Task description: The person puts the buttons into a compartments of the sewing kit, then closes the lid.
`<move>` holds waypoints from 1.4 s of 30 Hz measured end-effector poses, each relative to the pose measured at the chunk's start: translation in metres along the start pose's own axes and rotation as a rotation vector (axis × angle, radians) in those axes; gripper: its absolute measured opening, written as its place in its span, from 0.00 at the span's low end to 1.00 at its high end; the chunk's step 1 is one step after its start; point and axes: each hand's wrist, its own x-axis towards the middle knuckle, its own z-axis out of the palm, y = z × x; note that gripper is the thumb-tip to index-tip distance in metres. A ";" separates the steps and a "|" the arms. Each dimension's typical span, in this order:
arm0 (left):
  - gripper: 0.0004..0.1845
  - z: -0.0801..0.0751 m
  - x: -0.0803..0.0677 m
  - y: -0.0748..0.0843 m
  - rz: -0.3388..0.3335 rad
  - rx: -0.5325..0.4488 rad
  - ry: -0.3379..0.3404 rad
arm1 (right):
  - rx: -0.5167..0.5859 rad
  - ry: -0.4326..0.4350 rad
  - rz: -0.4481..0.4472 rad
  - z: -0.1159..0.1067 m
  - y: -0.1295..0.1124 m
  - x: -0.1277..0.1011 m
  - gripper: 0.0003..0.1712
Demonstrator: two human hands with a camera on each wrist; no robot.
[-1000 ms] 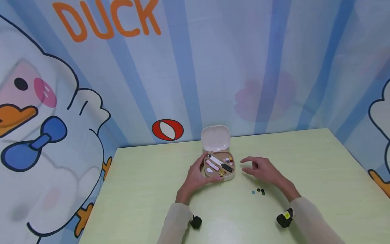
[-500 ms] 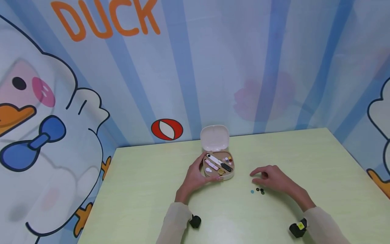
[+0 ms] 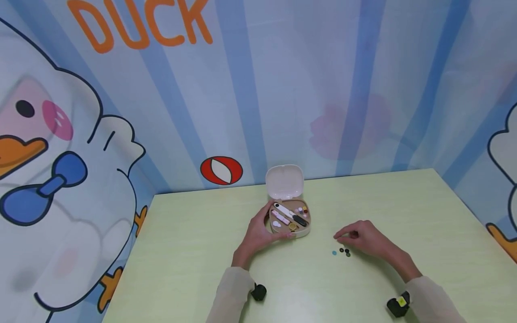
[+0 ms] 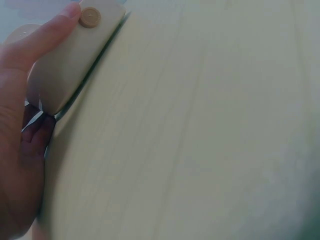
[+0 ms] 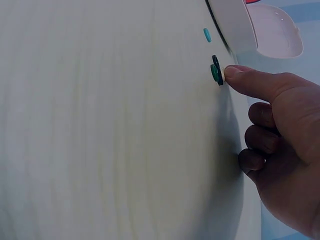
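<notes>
On the pale green desk (image 3: 194,251) an open sewing kit (image 3: 290,220) sits near the far edge, its lid (image 3: 284,181) standing up at 12 o'clock from the tray. The left hand (image 3: 258,231) wraps the kit's near-left corner, thumb along the left wall and fingers (image 4: 55,30) curled round the front, gripping it. The right hand (image 3: 363,237) lies at about 4 o'clock from the kit, its forefinger (image 5: 250,80) stretched out with the tip touching the dark buttons (image 3: 345,252) and the other fingers loosely curled, holding nothing. A light blue button (image 3: 334,253) lies just beside the dark ones at their 9 o'clock, apart from them. The buttons are small and flat (the dark ones overlap or touch, and I cannot tell how many there are), so a fingertip pressing from one side would likely skate them across the smooth top or scatter them rather than lift one; a push toward 10 o'clock would drive them against the kit's wall. A jolt to the kit could likewise shake its loose contents. There is plenty of bare desk toward 3 and 6 o'clock from the buttons, the right edge is well apart, and the wall stands close behind the lid.
</notes>
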 end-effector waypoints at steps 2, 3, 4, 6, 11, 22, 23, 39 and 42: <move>0.63 0.000 0.001 0.000 0.005 -0.006 0.000 | -0.009 0.004 -0.005 0.000 0.001 0.000 0.06; 0.63 0.000 0.001 0.000 0.006 -0.007 0.000 | -0.014 0.005 -0.007 0.000 0.001 0.000 0.05; 0.63 0.000 0.001 0.001 0.007 -0.007 0.000 | -0.018 0.006 -0.007 0.000 0.002 0.000 0.05; 0.63 -0.001 0.001 0.001 0.008 -0.006 0.001 | -0.030 0.007 -0.002 0.000 0.002 0.000 0.04; 0.63 -0.001 0.001 0.000 0.004 -0.001 0.002 | -0.045 0.000 0.001 -0.001 0.000 0.002 0.04; 0.63 0.000 0.001 -0.002 -0.006 0.000 0.004 | -0.049 -0.023 0.033 -0.003 -0.003 0.011 0.05; 0.63 0.000 0.001 -0.002 -0.006 0.000 0.005 | -0.047 -0.024 0.036 -0.003 -0.003 0.012 0.05; 0.63 -0.001 0.001 0.000 0.006 -0.006 -0.002 | -0.064 -0.002 0.023 -0.004 -0.013 0.038 0.03; 0.63 -0.001 0.000 0.001 -0.001 -0.009 -0.004 | -0.062 -0.005 0.032 -0.004 -0.015 0.044 0.02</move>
